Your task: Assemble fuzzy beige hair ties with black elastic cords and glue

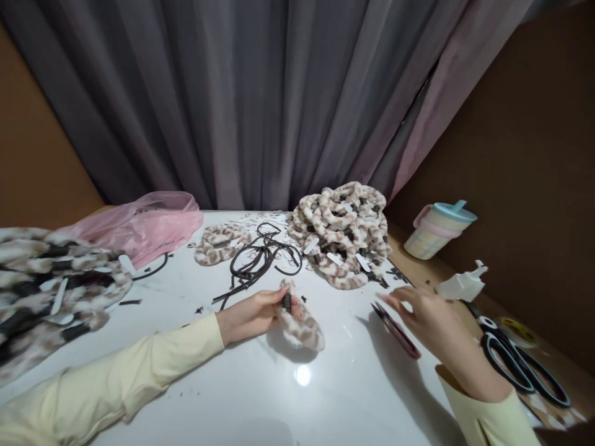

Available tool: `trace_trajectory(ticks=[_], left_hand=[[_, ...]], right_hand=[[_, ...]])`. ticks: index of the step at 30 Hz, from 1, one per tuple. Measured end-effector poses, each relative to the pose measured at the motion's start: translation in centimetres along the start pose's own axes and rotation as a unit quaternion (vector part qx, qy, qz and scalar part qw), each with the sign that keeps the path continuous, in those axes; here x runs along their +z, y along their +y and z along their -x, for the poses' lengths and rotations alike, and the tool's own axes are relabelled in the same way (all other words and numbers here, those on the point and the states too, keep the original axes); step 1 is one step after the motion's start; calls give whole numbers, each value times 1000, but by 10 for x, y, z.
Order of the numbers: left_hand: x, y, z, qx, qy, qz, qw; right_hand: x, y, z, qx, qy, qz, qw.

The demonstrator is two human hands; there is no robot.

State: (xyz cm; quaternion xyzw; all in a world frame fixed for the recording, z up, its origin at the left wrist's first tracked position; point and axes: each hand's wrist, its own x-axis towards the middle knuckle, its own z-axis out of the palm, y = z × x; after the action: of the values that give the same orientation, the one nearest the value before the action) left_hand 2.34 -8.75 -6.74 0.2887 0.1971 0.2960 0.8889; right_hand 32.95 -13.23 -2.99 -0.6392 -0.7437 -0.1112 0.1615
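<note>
My left hand is closed around a small fluffy ring, white with brown patches. Its thumb presses beside the ring's dark ribbed section, and the plush loop hangs to the right, just above the white table. My right hand is some way off to the right, fingertips pinched together. Whatever may be between them is too small to make out. Beneath that hand lies a pair of small pointed snips with reddish handles. Behind my left hand is a tangle of black cord.
A heap of fluffy rings with white tags stands at the back; more rings pile up left. One ring lies near a pink plastic bag. Rightward are a lidded cup, a white bottle and large scissors.
</note>
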Motion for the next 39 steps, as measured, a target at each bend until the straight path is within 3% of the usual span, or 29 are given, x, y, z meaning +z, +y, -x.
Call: trace_trajectory(ticks=[2,4,8,13,16,19,23,29,35,39], left_hand=[[-4,-3,-2,-3,8,34,999],[-6,-5,-2,-5,11,44,999],[-10,-6,-2,-3,-4,14,1000],[-12,-6,0,-1,-19,-9,1000],[-12,-6,0,5,-16,-21,1000],[-10,-5,0,10,-15,-27,999],[-7,-5,0,18,-4,-16,1000],[-10,-7,-1,19,28,-24,999],[-15,-8,-5,25,20,0,999],[-15,-5,-6,15,-7,39,999]], right_hand=[[15,10,15,19,-70,26,997],[27,11,27,26,-103,33,994],[38,0,39,57,-79,63,993],[36,-3,37,56,-51,101,992],[29,-4,32,80,0,21,997],[15,-19,27,87,4,-157,984],[-8,-61,21,18,-28,-293,956],[-13,-112,8,-71,-81,-311,944],[5,-118,-18,-159,-62,-306,937],[11,-114,-27,-173,-30,-293,940]])
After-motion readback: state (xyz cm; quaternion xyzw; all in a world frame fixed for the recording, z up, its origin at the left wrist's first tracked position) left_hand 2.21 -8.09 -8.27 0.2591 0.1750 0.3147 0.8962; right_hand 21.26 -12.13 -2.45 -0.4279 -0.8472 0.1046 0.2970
